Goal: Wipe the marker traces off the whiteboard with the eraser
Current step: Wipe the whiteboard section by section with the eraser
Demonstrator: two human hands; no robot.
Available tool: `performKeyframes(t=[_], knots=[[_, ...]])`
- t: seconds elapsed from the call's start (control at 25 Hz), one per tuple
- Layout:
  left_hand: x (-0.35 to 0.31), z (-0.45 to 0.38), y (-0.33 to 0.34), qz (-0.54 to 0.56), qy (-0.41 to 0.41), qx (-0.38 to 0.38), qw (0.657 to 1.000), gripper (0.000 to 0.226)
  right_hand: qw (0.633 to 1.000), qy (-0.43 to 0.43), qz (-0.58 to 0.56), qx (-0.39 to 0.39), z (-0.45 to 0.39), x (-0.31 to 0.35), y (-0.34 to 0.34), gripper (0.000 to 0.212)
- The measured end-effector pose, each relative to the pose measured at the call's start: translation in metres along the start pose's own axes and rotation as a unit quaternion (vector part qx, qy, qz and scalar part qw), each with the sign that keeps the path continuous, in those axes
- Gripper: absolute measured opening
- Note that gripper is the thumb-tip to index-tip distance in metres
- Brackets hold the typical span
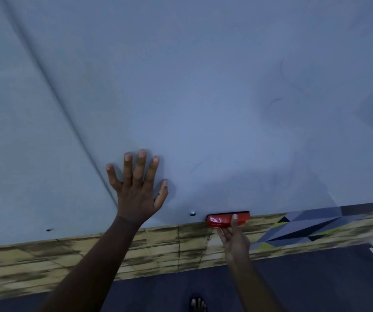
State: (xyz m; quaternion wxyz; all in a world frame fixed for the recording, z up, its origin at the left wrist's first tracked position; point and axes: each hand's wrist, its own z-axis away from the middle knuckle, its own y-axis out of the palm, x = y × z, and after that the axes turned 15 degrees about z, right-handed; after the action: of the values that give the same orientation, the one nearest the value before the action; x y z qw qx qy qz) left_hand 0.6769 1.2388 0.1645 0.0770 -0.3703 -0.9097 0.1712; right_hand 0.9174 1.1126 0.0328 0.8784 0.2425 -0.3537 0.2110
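Note:
The whiteboard point(203, 97) fills most of the view, hung on the wall. Faint marker traces point(275, 102) show on its right half. A red eraser point(221, 220) with a black felt face lies against the board's bottom edge. My right hand point(235, 239) grips it from below, thumb over its front. My left hand point(137, 188) presses flat on the board to the left of the eraser, fingers spread.
Two small screws point(192, 213) point(48, 230) sit near the board's lower edge. Below the board runs a yellow patterned wall strip point(46, 262) with a grey geometric patch point(304, 226). Dark floor point(316, 278) lies beneath, with a bare foot point(198, 304) at the bottom.

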Motion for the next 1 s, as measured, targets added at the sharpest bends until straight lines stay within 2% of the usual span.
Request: performKeyframes(t=[0.16, 0.28, 0.48, 0.6, 0.68, 0.72, 0.76, 0.84, 0.88, 0.92, 0.96, 1.0], knots=[[0.0, -0.002, -0.01, -0.014, 0.008, 0.034, 0.999, 0.082, 0.997, 0.065, 0.0, 0.044, 0.033, -0.031, 0.043, 0.037], [0.001, -0.004, -0.028, -0.016, 0.008, 0.073, 0.997, 0.079, 0.998, 0.048, 0.007, 0.03, 0.045, -0.042, 0.054, 0.03], [0.009, -0.01, -0.06, -0.024, 0.042, 0.109, 0.993, 0.074, 0.994, -0.093, 0.028, -0.042, 0.061, 0.021, 0.032, 0.026], [0.01, -0.015, -0.066, -0.016, 0.046, 0.097, 0.994, 0.073, 0.973, -0.202, 0.061, -0.098, 0.089, 0.062, 0.056, 0.028], [0.005, -0.016, -0.065, -0.003, 0.029, 0.093, 0.995, 0.075, 0.937, -0.272, 0.169, -0.142, 0.114, 0.054, 0.093, 0.028], [0.003, -0.015, -0.064, 0.0, 0.022, 0.094, 0.995, 0.076, 0.909, -0.318, 0.229, -0.141, 0.126, 0.037, 0.11, 0.03], [0.003, -0.015, -0.064, -0.003, 0.018, 0.098, 0.995, 0.078, 0.866, -0.376, 0.301, -0.135, 0.135, 0.016, 0.123, 0.035], [0.007, -0.018, -0.069, -0.015, 0.034, 0.11, 0.993, 0.078, 0.716, -0.497, 0.463, -0.163, 0.143, -0.018, 0.138, 0.05], [0.012, -0.02, -0.073, -0.018, 0.047, 0.117, 0.992, 0.076, 0.653, -0.531, 0.51, -0.176, 0.139, -0.028, 0.137, 0.058], [0.018, -0.023, -0.078, -0.015, 0.057, 0.121, 0.991, 0.073, 0.623, -0.547, 0.53, -0.179, 0.134, -0.03, 0.135, 0.064], [0.023, -0.026, -0.083, -0.01, 0.063, 0.12, 0.991, 0.069, 0.619, -0.549, 0.532, -0.183, 0.13, -0.025, 0.128, 0.066], [0.027, -0.031, -0.088, -0.004, 0.063, 0.112, 0.992, 0.064, 0.645, -0.531, 0.518, -0.184, 0.125, -0.016, 0.12, 0.063]])
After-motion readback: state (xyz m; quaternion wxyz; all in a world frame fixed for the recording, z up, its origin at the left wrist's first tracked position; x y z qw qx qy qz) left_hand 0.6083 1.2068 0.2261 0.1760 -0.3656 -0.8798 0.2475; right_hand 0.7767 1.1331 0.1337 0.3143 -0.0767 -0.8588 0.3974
